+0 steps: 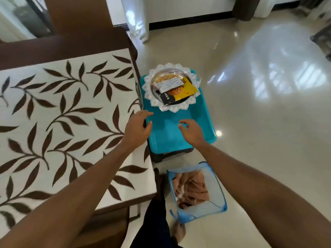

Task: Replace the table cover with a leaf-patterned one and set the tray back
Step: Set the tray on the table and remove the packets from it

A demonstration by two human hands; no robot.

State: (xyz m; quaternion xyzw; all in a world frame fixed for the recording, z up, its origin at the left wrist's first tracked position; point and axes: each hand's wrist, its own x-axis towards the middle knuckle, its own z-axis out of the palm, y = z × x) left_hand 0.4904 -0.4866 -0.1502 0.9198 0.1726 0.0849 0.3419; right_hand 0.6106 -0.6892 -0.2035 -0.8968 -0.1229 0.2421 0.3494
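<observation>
Cream tile floor (259,122), glossy, takes up the right half of the view. Next in size is the leaf-patterned cover (62,113), one, lying flat on the table with brown sprigs on white and its edge hanging over the near corner. We judge the swap done and only the tray's return left. Beside the table's right edge is one teal plastic tub (200,126), raised on a dark stool (170,155), probably as a parking spot off the table while the cloth was changed. On the floor near the person's feet sits one blue mesh bag (221,192), mouth open, with one bundle of brown cloth (193,190) crumpled inside. We take this for the old cover, put out of the way. The tray (152,97), one, silver with a scalloped rim, rests across the tub's far end, well apart from the table top it belongs on. Both hands reach toward it and neither holds anything. The left hand (138,127) hovers at the tub's near-left rim with fingers loosely curved; we cannot tell whether it touches. The right hand (192,132) hangs over the tub's hollow with fingers spread. Smallest are the tray's contents: a yellow-and-black packet (188,88) and a pale sachet (168,85) on top of it. We count two at least; there may be more underneath.
</observation>
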